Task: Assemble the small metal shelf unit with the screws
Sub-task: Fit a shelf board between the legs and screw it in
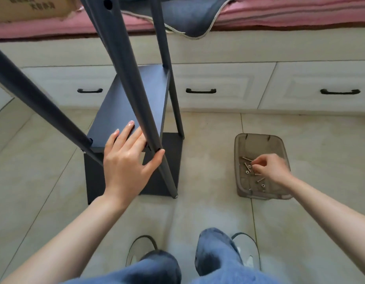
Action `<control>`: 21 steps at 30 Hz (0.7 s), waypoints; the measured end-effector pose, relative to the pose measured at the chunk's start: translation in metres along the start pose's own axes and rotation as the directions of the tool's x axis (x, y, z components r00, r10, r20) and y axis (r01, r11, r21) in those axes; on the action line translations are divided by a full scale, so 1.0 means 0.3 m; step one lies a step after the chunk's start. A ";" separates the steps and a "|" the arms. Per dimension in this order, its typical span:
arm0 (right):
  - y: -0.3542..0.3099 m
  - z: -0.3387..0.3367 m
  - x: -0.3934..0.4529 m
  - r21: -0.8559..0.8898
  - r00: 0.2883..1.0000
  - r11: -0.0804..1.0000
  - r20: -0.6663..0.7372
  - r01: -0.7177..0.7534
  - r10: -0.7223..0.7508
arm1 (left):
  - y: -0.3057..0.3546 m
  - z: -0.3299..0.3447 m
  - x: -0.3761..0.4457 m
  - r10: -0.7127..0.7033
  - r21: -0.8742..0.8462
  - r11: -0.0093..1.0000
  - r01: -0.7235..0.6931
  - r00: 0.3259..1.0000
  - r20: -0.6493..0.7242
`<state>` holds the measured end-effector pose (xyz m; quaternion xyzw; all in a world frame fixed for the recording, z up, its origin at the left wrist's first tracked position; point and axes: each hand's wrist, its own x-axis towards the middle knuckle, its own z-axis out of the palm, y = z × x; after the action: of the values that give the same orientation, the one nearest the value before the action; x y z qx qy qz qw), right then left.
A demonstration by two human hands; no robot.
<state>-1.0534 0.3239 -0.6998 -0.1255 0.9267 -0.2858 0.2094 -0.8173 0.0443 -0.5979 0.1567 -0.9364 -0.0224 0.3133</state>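
A dark grey metal shelf unit (132,103) stands on the tiled floor with long tubular legs rising toward the camera. My left hand (126,162) rests on its upper shelf panel, fingers straight, thumb against the near right leg (136,95). A second panel (167,173) lies lower, near the floor. To the right sits a translucent grey plastic tray (242,140) holding several silver screws (259,180) and washers. My right hand (269,169) reaches into the tray, fingertips pinching together among the screws; what they hold is hidden.
White drawer fronts with black handles (200,91) run along the back under a pink cushion (280,15) and a grey cloth (187,15). A cardboard box (34,7) sits top left. My legs in jeans and slippers (245,251) are at the bottom.
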 end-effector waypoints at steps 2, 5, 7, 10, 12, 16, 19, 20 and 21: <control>0.067 0.028 0.056 -0.096 1.000 0.995 -0.004 -0.007 0.007 | 0.000 0.008 0.005 0.004 0.011 1.000 -0.004 1.000 -0.012; 0.128 0.074 0.133 -0.194 0.999 0.981 0.018 -0.027 0.031 | 0.005 0.021 0.010 0.001 0.025 1.000 -0.001 1.000 -0.030; 0.153 0.106 0.172 -0.292 0.997 0.956 0.060 -0.020 0.039 | 0.007 0.027 0.012 0.002 0.030 1.000 -0.001 0.999 -0.043; 0.191 0.147 0.218 -0.383 0.993 0.924 0.111 0.018 0.026 | 0.012 0.029 0.014 0.003 0.022 1.000 -0.002 0.998 -0.057; 0.212 0.172 0.245 -0.410 0.990 0.912 0.137 0.016 0.044 | 0.017 0.027 0.015 0.003 0.029 1.000 -0.001 0.997 -0.075; 0.238 0.204 0.275 -0.444 0.985 0.896 0.154 -0.002 0.079 | 0.027 0.029 0.018 -0.001 0.018 1.000 0.002 0.997 -0.082; 0.240 0.218 0.282 -0.447 0.984 0.895 0.161 0.009 0.071 | 0.033 0.033 0.019 0.002 0.002 1.000 -0.001 0.997 -0.078; 0.241 0.219 0.284 -0.454 0.984 0.891 0.165 0.021 0.061 | 0.035 0.033 0.019 0.003 -0.001 1.000 -0.003 0.997 -0.078; 0.240 0.219 0.285 -0.475 0.984 0.879 0.172 0.044 0.044 | 0.035 0.033 0.020 0.003 -0.005 1.000 -0.003 0.997 -0.078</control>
<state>-1.1066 0.3205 -0.8180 -0.1981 0.9460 -0.0366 0.2539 -0.8305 0.0519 -0.6010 0.1551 -0.9236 -0.0184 0.3501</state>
